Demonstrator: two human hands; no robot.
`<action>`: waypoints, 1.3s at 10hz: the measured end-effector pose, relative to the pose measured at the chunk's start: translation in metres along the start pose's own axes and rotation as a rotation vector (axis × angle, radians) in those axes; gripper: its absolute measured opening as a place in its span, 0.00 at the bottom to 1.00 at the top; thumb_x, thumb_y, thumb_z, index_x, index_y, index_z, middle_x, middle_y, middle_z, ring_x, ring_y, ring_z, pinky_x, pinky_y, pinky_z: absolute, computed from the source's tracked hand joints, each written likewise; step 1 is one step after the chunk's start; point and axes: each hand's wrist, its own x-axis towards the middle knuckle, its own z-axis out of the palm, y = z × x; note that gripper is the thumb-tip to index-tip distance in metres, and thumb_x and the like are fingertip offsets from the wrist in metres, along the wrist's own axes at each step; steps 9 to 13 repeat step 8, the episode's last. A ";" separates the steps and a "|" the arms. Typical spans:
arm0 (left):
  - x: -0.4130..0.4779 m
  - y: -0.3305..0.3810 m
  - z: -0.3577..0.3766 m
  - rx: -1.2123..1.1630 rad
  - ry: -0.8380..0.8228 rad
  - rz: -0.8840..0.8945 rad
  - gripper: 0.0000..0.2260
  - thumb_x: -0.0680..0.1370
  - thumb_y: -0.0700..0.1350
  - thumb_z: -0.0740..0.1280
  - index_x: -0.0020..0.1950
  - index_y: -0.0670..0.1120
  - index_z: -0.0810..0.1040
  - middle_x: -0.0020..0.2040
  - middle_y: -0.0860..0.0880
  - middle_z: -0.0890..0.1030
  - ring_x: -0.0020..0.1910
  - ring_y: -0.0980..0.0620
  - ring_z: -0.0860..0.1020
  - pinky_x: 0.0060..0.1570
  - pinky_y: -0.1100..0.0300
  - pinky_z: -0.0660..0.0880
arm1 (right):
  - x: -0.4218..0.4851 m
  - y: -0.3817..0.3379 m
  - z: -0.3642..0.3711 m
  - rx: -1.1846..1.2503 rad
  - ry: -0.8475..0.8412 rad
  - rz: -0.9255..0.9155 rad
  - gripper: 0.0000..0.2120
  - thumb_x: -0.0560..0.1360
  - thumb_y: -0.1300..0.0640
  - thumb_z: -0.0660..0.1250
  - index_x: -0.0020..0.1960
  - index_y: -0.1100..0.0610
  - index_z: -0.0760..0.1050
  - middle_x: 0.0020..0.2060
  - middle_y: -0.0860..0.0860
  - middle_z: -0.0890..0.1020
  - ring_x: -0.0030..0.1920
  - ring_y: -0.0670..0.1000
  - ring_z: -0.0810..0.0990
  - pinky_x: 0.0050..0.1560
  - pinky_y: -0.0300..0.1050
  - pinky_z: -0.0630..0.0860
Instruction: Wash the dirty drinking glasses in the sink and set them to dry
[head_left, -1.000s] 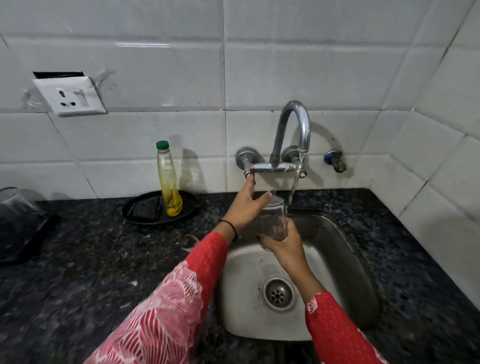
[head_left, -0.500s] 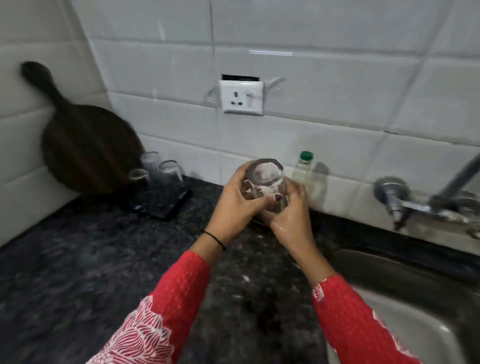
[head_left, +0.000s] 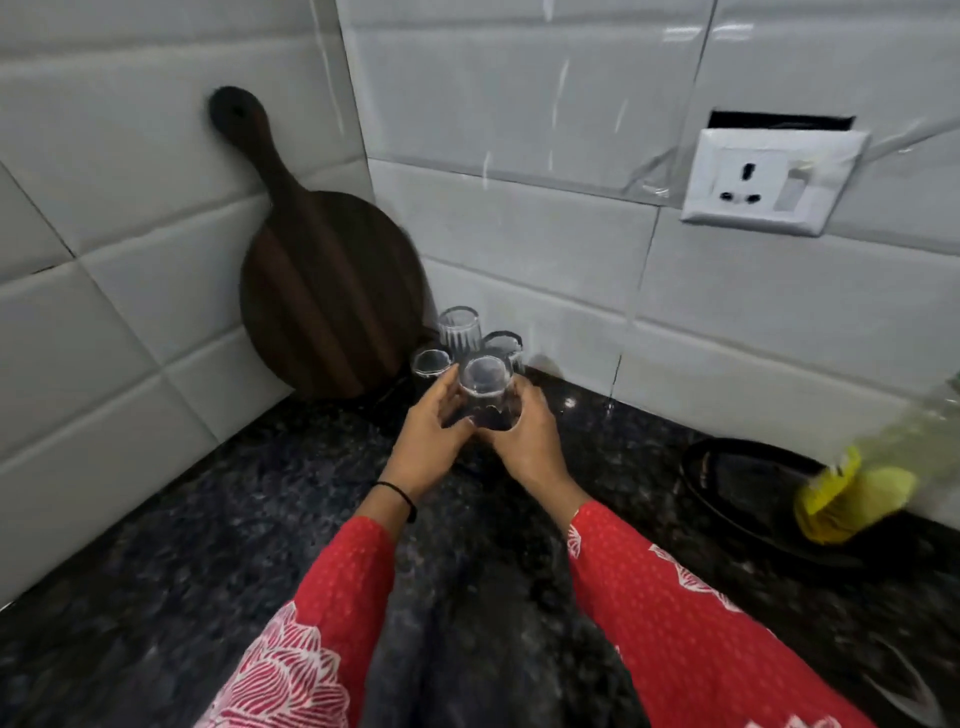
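Observation:
A clear drinking glass (head_left: 485, 387) is upside down, its base facing me, held between both hands. My left hand (head_left: 428, 441) grips its left side and my right hand (head_left: 530, 441) its right side. The glass is low over the dark counter in the left corner, right in front of three other upturned glasses: one at the back (head_left: 458, 330), one at the left (head_left: 430, 362), one at the right (head_left: 505, 344). Whether the held glass touches the surface is hidden by my fingers. The sink is out of view.
A dark round wooden board (head_left: 327, 291) leans in the tiled corner just behind the glasses. A black tray (head_left: 737, 483) with a yellow-green soap bottle (head_left: 872, 483) sits at the right. A white wall socket (head_left: 769, 182) is above. The black granite counter (head_left: 208, 545) stretches toward me.
The glass went from under the running tap, was turned upside down, and was carried left to the group of upturned glasses in the corner. My view swung left, away from the sink.

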 end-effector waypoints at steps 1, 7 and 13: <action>0.018 -0.020 -0.005 -0.026 0.002 -0.029 0.32 0.75 0.24 0.60 0.76 0.42 0.58 0.69 0.49 0.70 0.67 0.54 0.70 0.62 0.64 0.71 | 0.013 0.019 0.017 0.008 -0.008 0.016 0.30 0.62 0.63 0.79 0.61 0.55 0.73 0.56 0.53 0.78 0.53 0.45 0.77 0.50 0.21 0.69; 0.024 -0.050 -0.002 -0.025 0.070 -0.112 0.27 0.78 0.33 0.62 0.76 0.46 0.61 0.74 0.47 0.65 0.70 0.52 0.67 0.67 0.58 0.68 | 0.013 0.050 0.026 -0.089 -0.067 0.143 0.29 0.69 0.61 0.74 0.67 0.53 0.68 0.61 0.51 0.76 0.60 0.46 0.75 0.64 0.44 0.73; 0.000 -0.029 0.007 -0.006 0.205 -0.100 0.21 0.79 0.37 0.62 0.72 0.44 0.66 0.68 0.51 0.70 0.64 0.55 0.71 0.58 0.66 0.69 | 0.002 0.035 0.008 -0.077 -0.026 0.194 0.23 0.72 0.58 0.72 0.66 0.56 0.70 0.59 0.52 0.76 0.60 0.48 0.74 0.60 0.40 0.70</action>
